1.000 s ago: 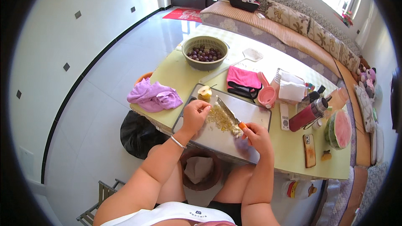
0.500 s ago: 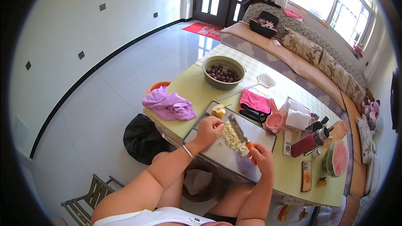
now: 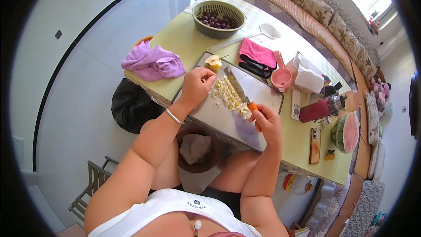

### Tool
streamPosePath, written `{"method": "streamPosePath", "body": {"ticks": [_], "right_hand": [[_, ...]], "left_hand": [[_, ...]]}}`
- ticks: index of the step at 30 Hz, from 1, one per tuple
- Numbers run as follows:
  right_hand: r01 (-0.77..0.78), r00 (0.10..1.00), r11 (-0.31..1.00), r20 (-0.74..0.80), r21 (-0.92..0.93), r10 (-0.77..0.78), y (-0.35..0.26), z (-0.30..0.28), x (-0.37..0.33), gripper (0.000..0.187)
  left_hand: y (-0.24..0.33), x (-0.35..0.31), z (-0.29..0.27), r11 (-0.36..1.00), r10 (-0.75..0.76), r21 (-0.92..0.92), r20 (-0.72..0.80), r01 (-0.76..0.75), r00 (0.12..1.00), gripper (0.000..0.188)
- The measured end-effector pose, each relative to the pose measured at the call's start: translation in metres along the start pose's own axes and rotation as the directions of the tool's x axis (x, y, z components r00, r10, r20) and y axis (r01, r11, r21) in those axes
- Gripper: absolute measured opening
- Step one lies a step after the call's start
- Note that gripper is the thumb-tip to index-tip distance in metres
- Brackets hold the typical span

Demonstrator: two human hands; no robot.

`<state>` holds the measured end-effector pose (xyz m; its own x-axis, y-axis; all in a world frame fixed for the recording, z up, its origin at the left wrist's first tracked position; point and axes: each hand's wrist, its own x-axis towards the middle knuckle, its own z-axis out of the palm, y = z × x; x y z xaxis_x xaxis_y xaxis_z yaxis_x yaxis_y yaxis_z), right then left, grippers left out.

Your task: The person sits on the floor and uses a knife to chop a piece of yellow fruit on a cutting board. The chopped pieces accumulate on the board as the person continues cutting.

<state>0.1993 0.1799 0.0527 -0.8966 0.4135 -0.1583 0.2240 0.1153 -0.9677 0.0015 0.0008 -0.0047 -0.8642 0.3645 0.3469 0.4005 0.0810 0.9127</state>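
By the near edge of the counter (image 3: 177, 33), the left hand (image 3: 198, 84) curls, whether empty I cannot tell, and is best clear of the chopped fruit (image 3: 227, 95) on the board (image 3: 215, 119), where the knife (image 3: 241, 90), gripped in the right hand (image 3: 267, 123), should fall in short, even strokes.

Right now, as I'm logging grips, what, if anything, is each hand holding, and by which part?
The right hand holds the knife by its orange handle. Whether the left hand holds anything between its fingers cannot be told.
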Motion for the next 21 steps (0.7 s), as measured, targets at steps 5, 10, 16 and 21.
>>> {"method": "streamPosePath", "body": {"ticks": [5,10,16,21], "right_hand": [[-0.041,0.999,0.991,0.008,-0.126,0.042,0.007,0.002,0.005,0.023],[0.011,0.999,0.999,-0.037,-0.05,-0.013,0.001,0.003,0.0,0.024],[-0.054,0.998,0.991,-0.035,-0.123,0.05,0.0,0.005,0.003,0.022],[-0.028,1.0,0.998,0.004,-0.05,0.028,0.002,0.002,0.002,0.023]], "left_hand": [[0.007,0.0,-0.001,0.975,0.091,0.194,0.08,-0.105,0.993,0.01],[0.005,-0.002,0.003,0.952,0.121,0.265,0.134,-0.154,0.984,0.013],[-0.002,-0.004,0.006,0.887,0.252,0.347,0.191,-0.305,0.949,0.015],[0.002,-0.003,0.004,0.936,0.17,0.263,0.239,-0.233,0.956,0.013]]}}
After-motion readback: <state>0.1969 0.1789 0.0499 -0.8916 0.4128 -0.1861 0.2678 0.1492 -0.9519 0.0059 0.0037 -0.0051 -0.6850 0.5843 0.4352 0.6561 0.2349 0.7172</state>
